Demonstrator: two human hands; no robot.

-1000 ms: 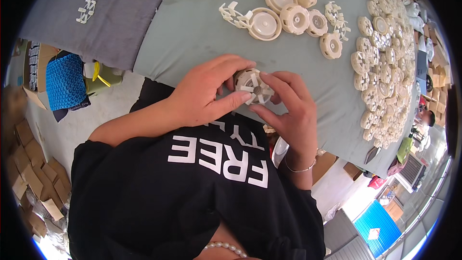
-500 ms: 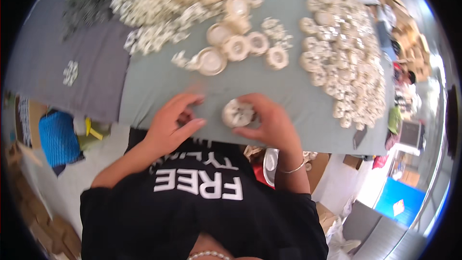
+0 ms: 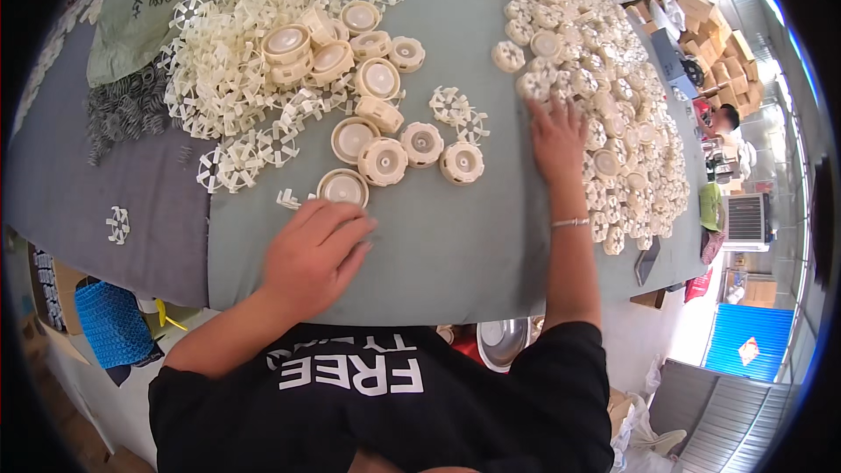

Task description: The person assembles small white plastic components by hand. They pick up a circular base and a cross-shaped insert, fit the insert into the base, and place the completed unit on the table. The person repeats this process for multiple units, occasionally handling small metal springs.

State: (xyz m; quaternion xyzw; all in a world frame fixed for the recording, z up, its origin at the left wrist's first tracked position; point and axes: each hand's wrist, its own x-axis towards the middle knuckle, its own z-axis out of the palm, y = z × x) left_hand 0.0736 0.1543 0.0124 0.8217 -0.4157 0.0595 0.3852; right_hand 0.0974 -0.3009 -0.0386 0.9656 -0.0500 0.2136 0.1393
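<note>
My left hand (image 3: 317, 254) reaches low over the cloth, its fingers stretched out and slightly bent. Just beyond its knuckles lies a round cream plastic cap (image 3: 343, 187), the nearest of a loose group. My right hand (image 3: 558, 136) is at the left edge of a wide pile of round cream pieces (image 3: 626, 127) with spoked faces. Its fingers are spread, and the fingertips touch or nearly touch a piece (image 3: 534, 85) there. Nothing shows gripped in either hand. Several round caps (image 3: 383, 161) with a central hub lie between the hands.
A heap of white spoked plastic rings (image 3: 232, 70) covers the far left of the grey-green cloth (image 3: 438, 254). Dark coil springs (image 3: 131, 114) lie beside a green bag (image 3: 144, 9). One spoked ring (image 3: 118, 225) rests on the darker cloth. A metal bowl (image 3: 504, 342) stands below the front edge.
My right hand has gone from the near middle, where it held a round cream piece, out to the right-hand pile. The left hand has moved toward the loose caps. The view has shifted.
</note>
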